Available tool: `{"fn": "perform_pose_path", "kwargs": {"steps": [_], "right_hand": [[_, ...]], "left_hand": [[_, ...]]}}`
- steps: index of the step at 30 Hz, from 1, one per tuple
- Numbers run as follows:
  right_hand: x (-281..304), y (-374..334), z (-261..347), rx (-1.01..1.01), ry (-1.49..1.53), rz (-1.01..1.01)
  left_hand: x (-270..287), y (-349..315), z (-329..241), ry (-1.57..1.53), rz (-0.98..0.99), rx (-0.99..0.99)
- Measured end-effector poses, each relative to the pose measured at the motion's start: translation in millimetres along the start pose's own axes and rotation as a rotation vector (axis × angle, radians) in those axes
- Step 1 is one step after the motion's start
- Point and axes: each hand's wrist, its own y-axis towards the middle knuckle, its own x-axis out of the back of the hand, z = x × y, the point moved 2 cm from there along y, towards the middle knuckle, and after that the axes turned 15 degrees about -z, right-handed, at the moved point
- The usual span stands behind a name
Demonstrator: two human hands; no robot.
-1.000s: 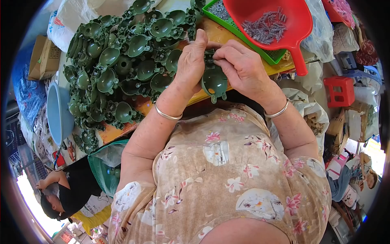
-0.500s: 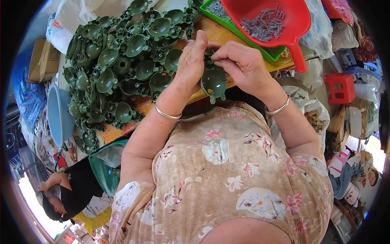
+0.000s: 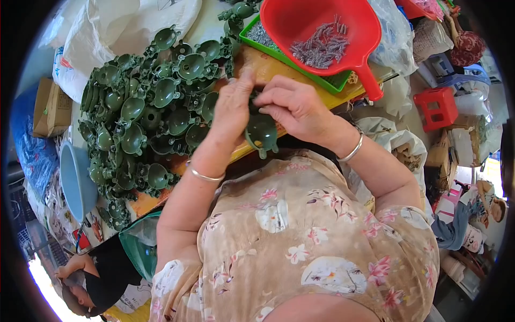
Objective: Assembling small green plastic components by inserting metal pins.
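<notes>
A dark green plastic cup-shaped part with small lugs hangs between my hands at the table's near edge. My left hand grips it from the left, thumb up. Closed in a pinch, my right hand works at the part's upper end; whatever its fingertips hold is hidden. To the left lies a big heap of similar green parts. Beyond my right hand, a red scoop contains a pile of small metal springs. It rests over a green tray of small grey metal pieces.
A light blue basin and a cardboard box stand left of the heap. White sacks lie behind it. A red stool and an open bag are at right. Another person is at lower left.
The view has shifted, so the table things sit a little differently in it. Both hands stay together on the same green part, which now looks slightly more tilted.
</notes>
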Motion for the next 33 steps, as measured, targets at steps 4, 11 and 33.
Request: {"fn": "perform_pose_path", "kwargs": {"steps": [4, 11, 33], "right_hand": [[41.3, 43.0, -2.1, 0.025, -0.349, -0.097], [85.8, 89.0, -73.4, -0.007, -0.92, 0.211], [83.0, 88.5, -93.2, -0.016, -0.878, 0.279]], "left_hand": [[31.7, 7.4, -56.2, -0.076, 0.029, -0.051], [163.6, 56.5, -160.8, 0.406, -0.517, -0.556], [20.2, 8.2, -53.5, 0.435, -0.099, -0.797]]}}
